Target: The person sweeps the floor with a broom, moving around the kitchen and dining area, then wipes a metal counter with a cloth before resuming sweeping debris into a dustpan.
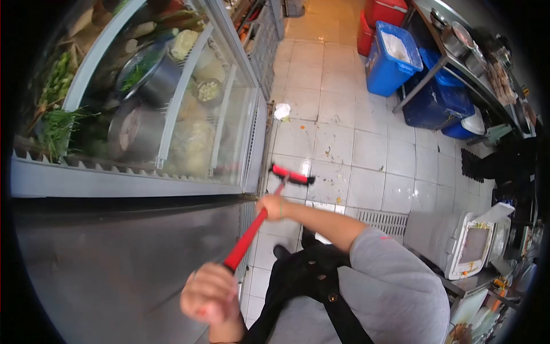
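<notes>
A red-handled broom slants away from me, its red head with a dark edge down on the tiled floor. Near the top of the handle, my left hand is wrapped around the grip, close to the steel cabinet front. Farther down the shaft, my right hand is closed around it, arm stretched forward. Small food scraps lie scattered on the tiles beyond the broom head. A crumpled white paper rests on the floor by the fridge base.
On my left stands a glass-door fridge holding pots and greens. A blue bin of white powder and red containers stand ahead right. A metal table lines the right, near a floor drain grate and a white plastic bin.
</notes>
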`<state>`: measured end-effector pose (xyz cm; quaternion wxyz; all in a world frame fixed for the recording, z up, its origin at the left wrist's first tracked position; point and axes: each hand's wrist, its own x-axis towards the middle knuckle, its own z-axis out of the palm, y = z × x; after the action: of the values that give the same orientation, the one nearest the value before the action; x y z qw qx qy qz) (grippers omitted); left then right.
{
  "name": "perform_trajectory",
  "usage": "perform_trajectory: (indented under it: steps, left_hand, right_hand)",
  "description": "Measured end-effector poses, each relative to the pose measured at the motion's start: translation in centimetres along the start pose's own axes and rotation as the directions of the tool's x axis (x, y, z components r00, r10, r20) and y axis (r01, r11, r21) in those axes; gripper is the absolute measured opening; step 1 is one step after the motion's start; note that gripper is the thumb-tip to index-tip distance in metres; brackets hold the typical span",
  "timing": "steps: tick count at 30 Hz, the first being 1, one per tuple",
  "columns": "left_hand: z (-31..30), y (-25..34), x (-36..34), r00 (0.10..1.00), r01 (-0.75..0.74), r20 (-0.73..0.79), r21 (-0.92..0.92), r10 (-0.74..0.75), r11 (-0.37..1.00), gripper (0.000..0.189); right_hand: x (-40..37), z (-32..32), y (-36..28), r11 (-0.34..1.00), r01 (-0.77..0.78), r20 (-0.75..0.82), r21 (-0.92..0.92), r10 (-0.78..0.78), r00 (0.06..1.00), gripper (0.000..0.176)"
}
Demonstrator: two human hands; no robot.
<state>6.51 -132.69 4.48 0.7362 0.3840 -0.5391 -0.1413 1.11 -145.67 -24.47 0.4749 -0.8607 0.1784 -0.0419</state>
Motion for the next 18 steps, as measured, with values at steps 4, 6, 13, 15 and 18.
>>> perform_trajectory:
  steps: [4, 6, 13, 15, 18]
  left_hand:
    - [0.9, -5.0, -5.0, 0.986, 0.129, 0.087, 0.158, -0.144, 0.979, 0.032]
    - [1.0, -5.2, -5.6, 0.983, 0.176, 0.026, 0.171, -0.183, 0.969, 0.032]
    - [1.5, 0.6, 3.2, 0.97, 0.026, 0.224, -0.464, 0.09, 0.885, 0.036]
    - [2.8, 0.4, 3.6, 0.987, 0.14, 0.14, -0.53, -0.076, 0.836, 0.037]
    - [5.0, -2.6, 3.1, 0.831, 0.555, 0.383, -0.609, -0.403, 0.566, 0.032]
  right_hand:
    - [1.5, -2.6, 8.0, 0.972, -0.179, -0.229, -0.151, 0.142, 0.963, 0.01]
    - [0.8, -4.0, 9.0, 0.968, -0.167, -0.364, -0.187, 0.09, 0.927, 0.009]
    - [-9.6, -9.5, -3.7, 0.982, -0.191, -0.756, 0.003, 0.127, 0.643, 0.029]
    - [-13.7, -7.6, -5.3, 0.955, -0.295, -0.831, 0.042, 0.197, 0.52, 0.033]
    - [-19.0, -3.1, -5.1, 0.87, -0.453, -0.815, 0.196, 0.401, 0.418, 0.039]
